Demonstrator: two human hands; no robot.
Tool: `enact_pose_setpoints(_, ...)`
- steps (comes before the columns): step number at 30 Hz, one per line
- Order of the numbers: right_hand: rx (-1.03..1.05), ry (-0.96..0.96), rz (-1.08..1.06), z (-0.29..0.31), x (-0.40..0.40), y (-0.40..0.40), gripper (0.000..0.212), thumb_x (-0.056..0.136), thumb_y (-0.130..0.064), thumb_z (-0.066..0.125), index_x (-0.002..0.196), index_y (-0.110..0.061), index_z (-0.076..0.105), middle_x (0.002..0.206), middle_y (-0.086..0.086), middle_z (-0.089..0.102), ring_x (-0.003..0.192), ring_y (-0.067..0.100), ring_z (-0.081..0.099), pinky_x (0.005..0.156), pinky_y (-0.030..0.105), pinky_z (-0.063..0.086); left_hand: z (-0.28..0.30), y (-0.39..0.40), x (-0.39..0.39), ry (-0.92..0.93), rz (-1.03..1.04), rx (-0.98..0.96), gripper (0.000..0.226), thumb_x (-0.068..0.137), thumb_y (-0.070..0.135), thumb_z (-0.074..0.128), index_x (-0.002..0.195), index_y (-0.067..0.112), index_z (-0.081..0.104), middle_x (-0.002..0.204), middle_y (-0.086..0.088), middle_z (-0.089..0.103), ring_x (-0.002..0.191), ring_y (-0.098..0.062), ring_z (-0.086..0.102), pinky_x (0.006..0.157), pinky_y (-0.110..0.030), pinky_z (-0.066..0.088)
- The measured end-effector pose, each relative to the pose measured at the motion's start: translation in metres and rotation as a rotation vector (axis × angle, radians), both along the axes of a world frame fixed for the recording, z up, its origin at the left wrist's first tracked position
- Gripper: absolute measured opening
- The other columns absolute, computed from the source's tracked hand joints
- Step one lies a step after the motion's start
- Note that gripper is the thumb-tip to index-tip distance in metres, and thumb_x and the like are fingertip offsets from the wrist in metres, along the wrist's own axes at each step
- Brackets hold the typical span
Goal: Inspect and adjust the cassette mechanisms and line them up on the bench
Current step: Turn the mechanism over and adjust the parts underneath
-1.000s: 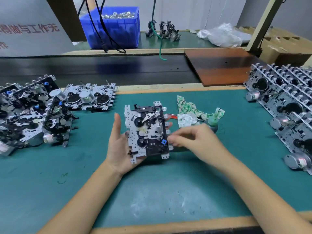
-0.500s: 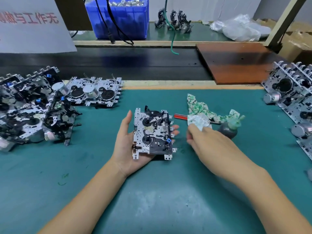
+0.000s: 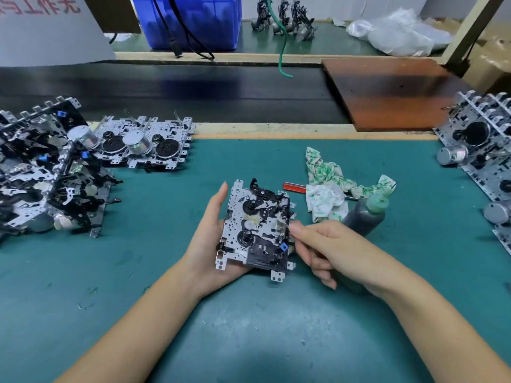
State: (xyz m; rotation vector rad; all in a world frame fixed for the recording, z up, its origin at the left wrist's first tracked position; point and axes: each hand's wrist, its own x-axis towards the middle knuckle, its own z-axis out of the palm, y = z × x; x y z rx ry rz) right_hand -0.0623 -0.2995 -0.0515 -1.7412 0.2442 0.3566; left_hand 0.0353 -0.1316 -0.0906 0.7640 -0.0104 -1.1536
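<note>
Head view: at frame centre a cassette mechanism [image 3: 255, 228] is cradled in the left hand [image 3: 213, 239], thumb straight along its left edge, the fingers hidden beneath it, so their curl cannot be told. The right hand [image 3: 334, 252] is seen touching the mechanism's right edge with an extended forefinger, the other fingers curled loosely and holding nothing. A heap of mechanisms [image 3: 47, 172] is piled at left on the green mat [image 3: 249, 327]; a row of mechanisms [image 3: 486, 161] is ranged at right. A patterned rag [image 3: 331, 189] and dark bottle [image 3: 365, 214] are lying right of centre.
</note>
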Motion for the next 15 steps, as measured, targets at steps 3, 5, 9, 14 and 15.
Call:
enact_pose_setpoints(3,0.049,0.091,0.053,0.0014,-0.0017,-0.0029,0.050,0.096,-0.037,0.043,0.051,-0.016,0.050,0.040,-0.001,0.033,0.034,0.009,0.029,0.035,0.016,0.027,0.0026,-0.0011,-0.0016,-0.033,-0.017,0.008,0.073,0.078,0.067,0.046,0.109,0.007,0.072,0.121,-0.018,0.064,0.108,-0.028,0.064,0.089,-0.038,0.053)
enact_pose_setpoints(5,0.058,0.119,0.068,0.0014,-0.0021,-0.0031,0.050,0.097,-0.037,0.042,0.053,-0.015,0.053,0.039,-0.002,0.032,0.034,0.008,0.021,0.036,0.014,0.020,0.0038,-0.0013,-0.0030,-0.044,-0.020,0.000,0.074,0.081,0.067,0.042,0.110,0.006,0.071,0.121,-0.018,0.064,0.109,-0.028,0.064,0.089,-0.037,0.053)
enact_pose_setpoints(9,0.074,0.128,0.083,0.0007,-0.0017,-0.0020,0.049,0.095,-0.038,0.043,0.055,-0.012,0.054,0.038,-0.002,0.030,0.035,0.008,0.015,0.036,0.014,0.017,0.0063,-0.0019,-0.0048,-0.065,-0.020,0.006,0.072,0.082,0.066,0.040,0.110,0.008,0.072,0.119,-0.018,0.065,0.108,-0.028,0.064,0.089,-0.037,0.053)
enact_pose_setpoints(14,0.026,0.099,0.091,0.0004,-0.0022,-0.0014,0.051,0.096,-0.037,0.043,0.051,-0.014,0.053,0.035,-0.001,0.037,0.031,0.010,0.028,0.036,0.016,0.028,0.0082,-0.0031,-0.0064,-0.100,-0.007,0.034,0.073,0.082,0.066,0.040,0.113,0.007,0.069,0.121,-0.021,0.064,0.108,-0.029,0.064,0.094,-0.039,0.052)
enact_pose_setpoints(15,0.027,0.095,0.097,0.0005,-0.0024,-0.0017,0.051,0.096,-0.036,0.042,0.051,-0.014,0.053,0.035,-0.001,0.038,0.030,0.011,0.031,0.036,0.017,0.030,0.0084,-0.0029,-0.0068,-0.108,-0.009,0.041,0.073,0.082,0.066,0.040,0.113,0.007,0.069,0.120,-0.021,0.064,0.107,-0.029,0.064,0.092,-0.038,0.053)
